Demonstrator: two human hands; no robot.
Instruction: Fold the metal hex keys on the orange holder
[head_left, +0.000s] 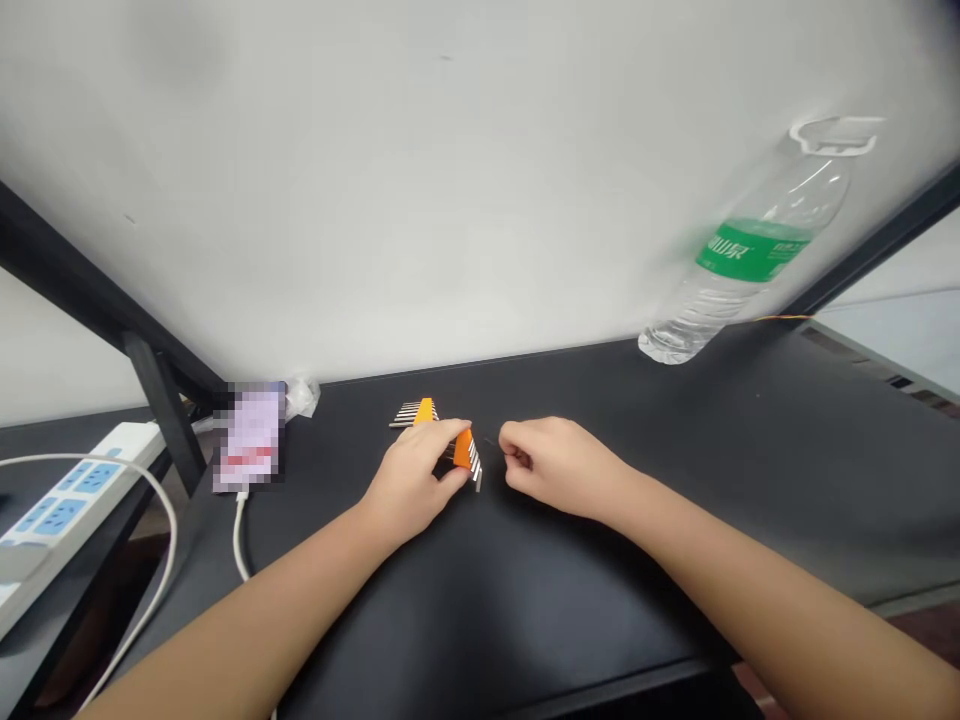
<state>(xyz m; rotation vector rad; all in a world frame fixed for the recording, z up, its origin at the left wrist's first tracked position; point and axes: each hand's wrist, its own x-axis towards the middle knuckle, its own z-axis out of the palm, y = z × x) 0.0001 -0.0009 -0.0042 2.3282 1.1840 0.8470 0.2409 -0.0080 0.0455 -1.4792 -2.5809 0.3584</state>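
Observation:
My left hand (412, 480) grips a striped orange object (463, 450) on the black desktop, its fingers across the middle. The object has orange ridges and rows of black and white teeth, and my fingers hide part of it. Its far end (414, 412) sticks out beyond my hand. My right hand (555, 465) is pinched close beside it, with a thin dark pin (489, 440) showing between its fingertips. The pin's tip lies just apart from the orange object.
A blurred phone (251, 438) on a white cable (240, 535) lies left of my hands. A white power strip (67, 505) sits lower left. A plastic water bottle (739, 250) with a green label stands far right, before a white wall (420, 180).

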